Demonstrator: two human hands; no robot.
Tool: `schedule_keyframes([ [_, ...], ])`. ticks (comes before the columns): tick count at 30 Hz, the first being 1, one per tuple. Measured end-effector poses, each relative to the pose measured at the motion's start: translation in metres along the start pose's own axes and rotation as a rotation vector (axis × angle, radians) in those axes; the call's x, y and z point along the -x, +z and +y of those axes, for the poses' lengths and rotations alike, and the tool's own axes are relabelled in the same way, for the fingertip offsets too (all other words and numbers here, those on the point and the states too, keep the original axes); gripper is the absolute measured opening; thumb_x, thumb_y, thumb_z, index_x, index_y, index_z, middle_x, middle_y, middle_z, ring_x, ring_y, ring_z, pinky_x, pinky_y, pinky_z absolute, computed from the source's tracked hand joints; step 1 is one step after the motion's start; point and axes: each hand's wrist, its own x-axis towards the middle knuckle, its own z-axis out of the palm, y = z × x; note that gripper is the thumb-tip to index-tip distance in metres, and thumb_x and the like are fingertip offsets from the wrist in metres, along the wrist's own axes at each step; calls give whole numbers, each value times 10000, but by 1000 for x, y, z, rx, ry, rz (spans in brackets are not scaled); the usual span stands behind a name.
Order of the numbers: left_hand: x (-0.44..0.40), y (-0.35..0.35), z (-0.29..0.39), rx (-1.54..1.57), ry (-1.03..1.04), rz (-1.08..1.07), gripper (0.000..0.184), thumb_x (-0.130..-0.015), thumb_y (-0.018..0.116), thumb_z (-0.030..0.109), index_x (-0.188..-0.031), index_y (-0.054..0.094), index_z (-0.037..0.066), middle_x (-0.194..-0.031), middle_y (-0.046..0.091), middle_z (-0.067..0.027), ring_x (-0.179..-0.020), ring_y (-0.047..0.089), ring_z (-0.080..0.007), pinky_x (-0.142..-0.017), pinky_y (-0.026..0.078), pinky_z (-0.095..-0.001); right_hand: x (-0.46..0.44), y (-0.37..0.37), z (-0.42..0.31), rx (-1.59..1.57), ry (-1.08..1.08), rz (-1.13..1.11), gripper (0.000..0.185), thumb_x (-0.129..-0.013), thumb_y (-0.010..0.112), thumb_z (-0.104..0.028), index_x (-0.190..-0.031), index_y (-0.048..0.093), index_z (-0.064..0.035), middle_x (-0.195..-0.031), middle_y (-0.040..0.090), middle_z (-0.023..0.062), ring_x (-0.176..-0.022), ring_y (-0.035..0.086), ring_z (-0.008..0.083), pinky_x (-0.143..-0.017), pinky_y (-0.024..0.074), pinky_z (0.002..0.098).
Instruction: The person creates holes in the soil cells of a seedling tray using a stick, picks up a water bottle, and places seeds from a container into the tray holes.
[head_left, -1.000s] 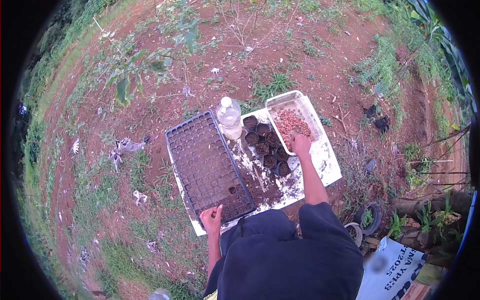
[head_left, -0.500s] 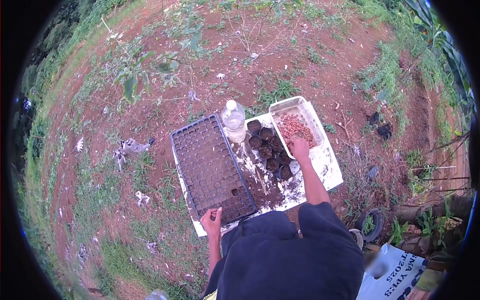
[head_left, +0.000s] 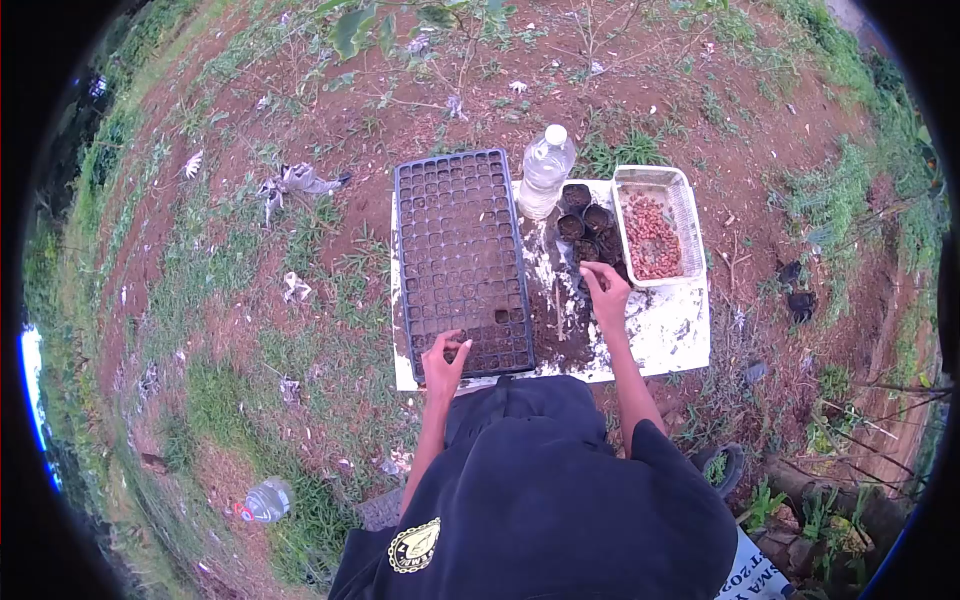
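My left hand (head_left: 443, 358) is over the near left corner of a black seedling tray (head_left: 462, 265) filled with dark soil, its thumb and forefinger curled together; whatever they hold is too small to see. Over the small black pots (head_left: 597, 217) of soil hovers my right hand (head_left: 608, 297), the fingertips pinched; I cannot make out what is in them. Just right of that hand stands a cream plastic basket (head_left: 693, 225) with reddish seeds (head_left: 655, 245) in its bottom. One tray cell near the right edge looks deeper and darker than those around it.
A clear bottle with a white cap (head_left: 547, 172) stands between tray and pots. All rest on a soil-smeared white board (head_left: 655, 335). Another clear bottle (head_left: 267, 500) lies on the grass at lower left. Leafy stems (head_left: 365, 30) hang beyond the board.
My right hand has left the seed basket and moved left, over the pots. My left hand stays at the tray's near left corner. The camera view has shifted and turned.
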Motion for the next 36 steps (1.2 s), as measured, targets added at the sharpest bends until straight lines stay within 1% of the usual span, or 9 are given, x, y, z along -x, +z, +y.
schedule_keyframes([
  [6,3,3,0,22,17,-43,361,-846,759,175,-1167,658,46,-777,717,-91,-774,696,-204,-820,510,-363,51,61,-13,194,-160,-614,140,-867,697,-102,-986,714,-30,-877,692,157,-837,645,283,-752,519,365],
  [11,14,-3,-8,87,-56,-18,380,-845,759,173,-1187,650,48,-784,719,-92,-796,694,-195,-827,508,-359,48,82,-10,421,-303,-785,145,-868,619,-92,-979,670,-13,-905,668,163,-959,621,312,-889,489,436],
  [13,18,-4,-15,99,-64,-3,382,-845,759,173,-1189,650,48,-786,719,-92,-799,693,-192,-827,509,-358,45,94,1,620,-570,-801,149,-878,552,-74,-938,663,4,-970,659,159,-987,607,324,-967,451,452],
  [14,21,-5,-18,105,-62,11,383,-850,758,165,-1194,644,44,-779,710,-77,-777,665,-161,-808,504,-329,45,97,6,695,-558,-846,191,-877,503,-65,-960,658,9,-1062,648,171,-1105,575,342,-1062,398,446],
  [17,26,-7,-26,118,-56,39,386,-857,756,157,-1202,635,36,-774,699,-59,-754,629,-126,-785,499,-299,38,100,-20,795,-528,-976,197,-857,527,-79,-980,659,1,-1066,637,196,-1186,536,347,-1061,406,425],
  [21,29,-10,-24,151,-85,57,399,-857,758,157,-1210,627,26,-787,694,-59,-763,625,-125,-783,498,-297,41,114,-3,868,-603,-985,193,-836,548,-103,-949,668,-3,-1050,622,211,-1201,519,345,-1037,419,426],
  [23,29,-10,-24,153,-94,58,401,-857,759,158,-1210,626,24,-788,695,-60,-765,627,-128,-784,500,-298,52,132,46,790,-619,-761,162,-825,564,-129,-858,664,-6,-1034,607,206,-1159,527,360,-1003,425,455],
  [26,31,-10,-25,140,-97,63,406,-854,762,165,-1208,623,24,-801,706,-80,-778,657,-161,-786,514,-321,46,122,-3,915,-612,-960,161,-831,567,-140,-832,663,-11,-1061,604,208,-1162,513,381,-1011,411,476],
  [36,37,-12,-34,161,-84,93,422,-849,763,163,-1213,612,14,-813,715,-98,-808,683,-197,-824,517,-343,54,122,0,808,-525,-889,107,-813,569,-67,-837,654,-6,-1026,597,212,-1119,512,392,-990,409,509],
])
